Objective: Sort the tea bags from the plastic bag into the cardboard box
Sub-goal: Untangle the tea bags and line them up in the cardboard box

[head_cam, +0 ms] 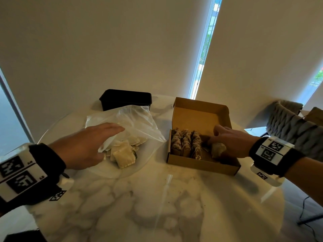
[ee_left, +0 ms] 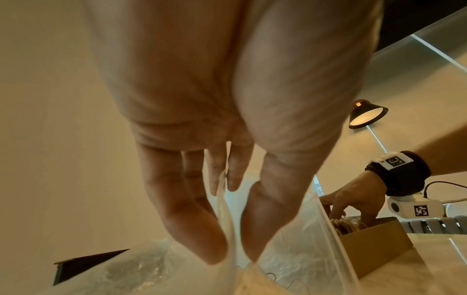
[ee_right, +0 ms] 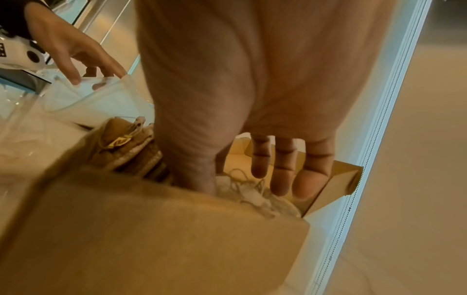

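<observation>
Pinching the rim of the plastic bag [head_cam: 125,126], our left hand [head_cam: 83,145] holds the film between thumb and fingers [ee_left: 192,225]; the left wrist view shows the film running up between them. Our right hand [head_cam: 232,142] reaches down into the cardboard box [head_cam: 201,165] with its fingers [ee_right: 285,169] loosely spread, thumb pressed down beside the packed row. One crumpled tea bag [head_cam: 218,149] lies under the palm, but we cannot tell whether the hand grips it or only rests against it.

Outward from the right hand, a row of tea bags [head_cam: 186,144] stands on edge in the left part of the box, packed face to face, the row's long axis running left to right across the box. A small tag [ee_right: 121,141] on a string lies at its near end. The box lid stands open at the far side.

Outward from the left hand, the plastic bag lies on the marble worktop [head_cam: 148,206], its mouth toward us and its closed end pointing away. Loose tea bags [head_cam: 124,154] lie flat in a heap at the mouth. A black container [head_cam: 125,99] stands just behind the bag. The bag and the box sit side by side, near but apart.
</observation>
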Motion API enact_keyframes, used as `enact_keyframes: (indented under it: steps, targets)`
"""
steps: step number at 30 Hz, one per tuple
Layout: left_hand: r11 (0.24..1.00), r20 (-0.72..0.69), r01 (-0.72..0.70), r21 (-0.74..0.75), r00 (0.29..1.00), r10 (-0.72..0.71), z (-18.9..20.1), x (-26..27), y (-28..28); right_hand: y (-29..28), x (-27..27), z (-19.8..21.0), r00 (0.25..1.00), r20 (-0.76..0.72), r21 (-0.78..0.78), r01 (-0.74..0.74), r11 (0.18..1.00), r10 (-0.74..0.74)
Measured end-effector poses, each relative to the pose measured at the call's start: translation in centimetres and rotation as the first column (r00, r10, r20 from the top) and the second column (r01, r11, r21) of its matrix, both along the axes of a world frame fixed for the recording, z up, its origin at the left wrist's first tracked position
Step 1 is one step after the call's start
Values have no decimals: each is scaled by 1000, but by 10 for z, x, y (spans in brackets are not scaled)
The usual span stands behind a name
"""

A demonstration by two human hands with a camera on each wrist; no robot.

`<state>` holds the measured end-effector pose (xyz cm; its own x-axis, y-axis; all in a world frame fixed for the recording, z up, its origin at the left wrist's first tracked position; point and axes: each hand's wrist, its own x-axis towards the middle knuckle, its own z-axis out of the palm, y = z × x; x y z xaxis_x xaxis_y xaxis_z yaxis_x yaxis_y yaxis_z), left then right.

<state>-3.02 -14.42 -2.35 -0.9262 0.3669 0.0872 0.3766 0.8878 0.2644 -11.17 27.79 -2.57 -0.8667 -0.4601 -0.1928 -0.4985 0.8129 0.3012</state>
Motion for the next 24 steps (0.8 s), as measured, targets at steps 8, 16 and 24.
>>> enact_keyframes:
  steps: [8,16,24]
  targets:
    - [1000,27,7,13,1000,-7,0,-4,-3,-6,4,1,999,5,61,-50,997,50]
    - [999,69,-26,45,997,23,5,2,1,-13,9,10,999,-17,35,43,998,-43]
    - [997,5,-77,32,997,77,8,4,1,-130,77,82,978,142,-419,-81,904,153]
